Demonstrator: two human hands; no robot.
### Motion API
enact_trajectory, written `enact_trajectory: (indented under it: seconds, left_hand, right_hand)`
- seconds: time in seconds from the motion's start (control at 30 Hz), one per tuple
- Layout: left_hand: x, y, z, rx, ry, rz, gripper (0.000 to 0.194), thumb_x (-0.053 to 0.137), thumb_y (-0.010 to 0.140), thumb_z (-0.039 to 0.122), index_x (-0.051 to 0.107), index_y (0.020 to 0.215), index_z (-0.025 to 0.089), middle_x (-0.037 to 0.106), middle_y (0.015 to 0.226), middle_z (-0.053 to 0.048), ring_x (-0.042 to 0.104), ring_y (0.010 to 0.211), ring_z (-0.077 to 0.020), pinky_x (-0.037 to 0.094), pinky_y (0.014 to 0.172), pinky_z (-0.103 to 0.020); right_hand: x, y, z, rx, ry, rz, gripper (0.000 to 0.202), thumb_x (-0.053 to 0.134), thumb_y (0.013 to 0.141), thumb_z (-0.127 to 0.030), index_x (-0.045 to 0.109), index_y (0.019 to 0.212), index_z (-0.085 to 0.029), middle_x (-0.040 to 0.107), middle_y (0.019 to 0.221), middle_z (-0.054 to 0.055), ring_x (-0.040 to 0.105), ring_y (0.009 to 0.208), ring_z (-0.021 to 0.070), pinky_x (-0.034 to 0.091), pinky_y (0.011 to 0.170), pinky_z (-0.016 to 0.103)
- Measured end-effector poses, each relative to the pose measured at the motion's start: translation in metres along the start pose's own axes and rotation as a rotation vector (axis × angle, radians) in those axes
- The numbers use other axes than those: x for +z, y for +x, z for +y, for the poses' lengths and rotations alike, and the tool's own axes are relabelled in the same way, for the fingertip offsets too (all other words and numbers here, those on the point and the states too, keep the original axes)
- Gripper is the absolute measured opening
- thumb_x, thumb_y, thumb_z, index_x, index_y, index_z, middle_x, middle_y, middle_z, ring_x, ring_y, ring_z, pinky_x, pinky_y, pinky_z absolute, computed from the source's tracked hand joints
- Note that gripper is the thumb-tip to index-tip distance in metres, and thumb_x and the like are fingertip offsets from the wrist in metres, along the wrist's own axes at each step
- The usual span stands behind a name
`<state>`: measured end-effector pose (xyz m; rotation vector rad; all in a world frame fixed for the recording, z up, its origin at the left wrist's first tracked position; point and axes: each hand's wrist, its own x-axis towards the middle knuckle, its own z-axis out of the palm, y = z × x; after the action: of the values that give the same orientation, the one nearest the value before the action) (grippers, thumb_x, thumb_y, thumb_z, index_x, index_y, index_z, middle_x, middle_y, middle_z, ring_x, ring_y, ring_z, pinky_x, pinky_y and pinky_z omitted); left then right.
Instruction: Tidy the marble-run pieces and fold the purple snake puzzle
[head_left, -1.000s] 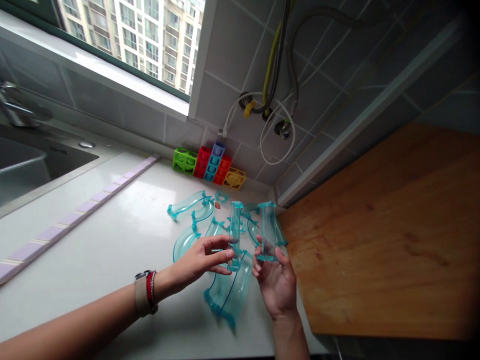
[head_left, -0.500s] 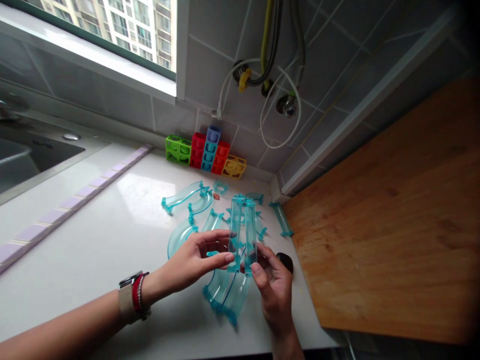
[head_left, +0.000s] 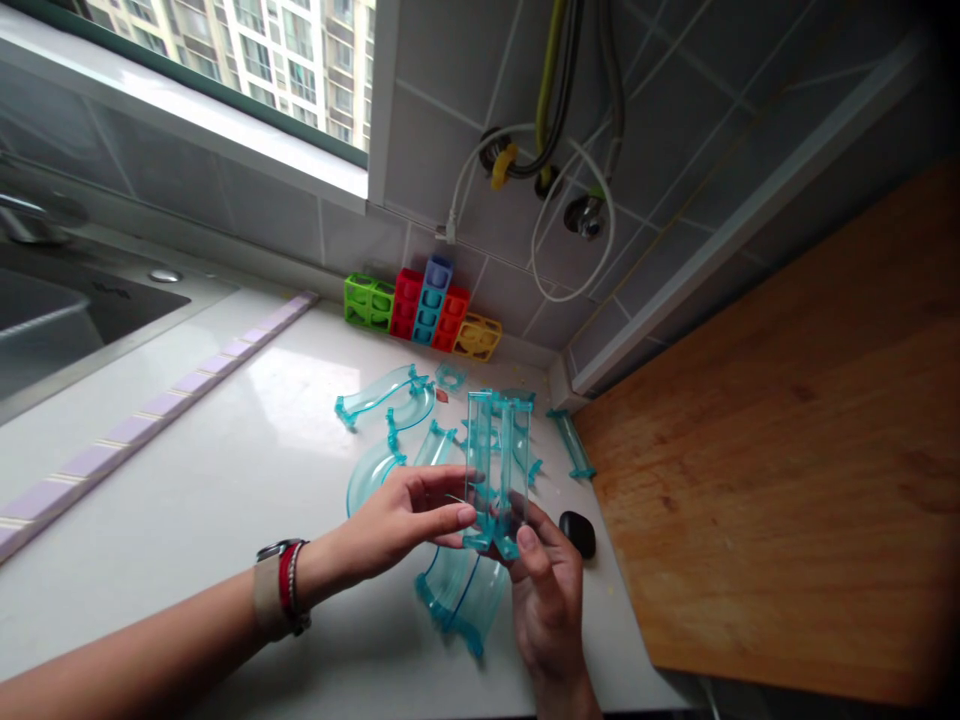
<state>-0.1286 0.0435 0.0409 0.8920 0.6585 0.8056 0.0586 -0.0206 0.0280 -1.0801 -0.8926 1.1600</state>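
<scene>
Translucent teal plastic makes up the left-hand piece [head_left: 478,470] and the right-hand piece [head_left: 517,480], two straight troughs held side by side above the white counter [head_left: 300,440]. Their long axes run nearly parallel, lower ends toward the person and upper ends toward the tiled wall [head_left: 360,237]. The tops lie very close together (whether they actually touch, I cannot tell).

The left hand [head_left: 416,510] holds its trough from the side in a narrow grip, thumb and fingers near the lower half. The right hand [head_left: 546,585] has its thumb at the lower end of the other trough, with its fingers curled behind, seen through the plastic.

Below both hands lies a wide curved piece [head_left: 461,595]. Past the left fingertips, curved teal pieces [head_left: 375,475] lie scattered. Just beyond the right hand sits a black object [head_left: 577,534]; farther on, a straight teal piece [head_left: 572,443] slants beside the wooden board [head_left: 772,450]. Coloured blocks [head_left: 427,308] stand in a row beyond the hands, against the wall, while a lilac strip [head_left: 161,405] runs diagonally, well apart from the left hand.
</scene>
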Motion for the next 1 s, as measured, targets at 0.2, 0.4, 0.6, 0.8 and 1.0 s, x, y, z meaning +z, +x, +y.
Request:
enact_trajectory:
  seconds: [0.2,0.4,0.6,0.8,1.0]
  left_hand:
    - [-0.001,-0.002,0.002,0.002,0.003,-0.055,0.055,0.088,0.078,0.037,0.071,0.127,0.016,0.077,0.108,-0.011,0.073,0.096,-0.0244,0.061,0.071,-0.029]
    - [-0.003,-0.002,-0.001,0.042,-0.02,-0.081,0.046,0.089,0.078,0.033,0.073,0.118,0.016,0.077,0.106,-0.011,0.074,0.094,-0.0245,0.061,0.072,-0.029]
    - [-0.004,-0.002,-0.007,0.102,0.09,-0.134,0.046,0.085,0.081,0.031,0.073,0.123,0.017,0.076,0.107,-0.01,0.071,0.098,-0.0238,0.06,0.072,-0.028]
    - [-0.003,0.0,-0.011,0.154,0.111,-0.06,0.048,0.091,0.073,0.031,0.073,0.115,0.015,0.075,0.095,-0.008,0.07,0.09,-0.0232,0.06,0.074,-0.033]
    - [-0.004,-0.001,-0.011,0.155,0.136,-0.067,0.047,0.09,0.075,0.031,0.072,0.116,0.015,0.075,0.096,-0.008,0.069,0.091,-0.0226,0.059,0.078,-0.033]
  right_hand:
    - [0.003,-0.004,0.001,0.137,0.301,0.029,0.032,0.073,0.09,-0.044,0.079,0.111,-0.022,0.078,0.1,0.009,0.072,0.086,0.0229,0.062,0.069,0.035]
    - [0.005,-0.003,0.004,0.161,0.4,0.12,0.033,0.074,0.089,-0.046,0.078,0.113,-0.024,0.078,0.098,0.005,0.072,0.084,0.0209,0.061,0.074,0.034]
    - [0.002,-0.005,0.009,-0.008,0.2,0.146,0.036,0.082,0.083,-0.04,0.078,0.115,-0.024,0.08,0.104,0.007,0.074,0.094,0.0235,0.058,0.085,0.038]
    - [-0.004,-0.006,0.019,-0.102,0.039,0.102,0.043,0.083,0.081,-0.038,0.077,0.121,-0.024,0.077,0.112,0.009,0.072,0.102,0.0269,0.055,0.093,0.041]
    - [-0.005,-0.006,0.02,-0.127,0.017,0.112,0.042,0.084,0.081,-0.038,0.077,0.121,-0.025,0.075,0.113,0.008,0.07,0.102,0.0248,0.055,0.093,0.038]
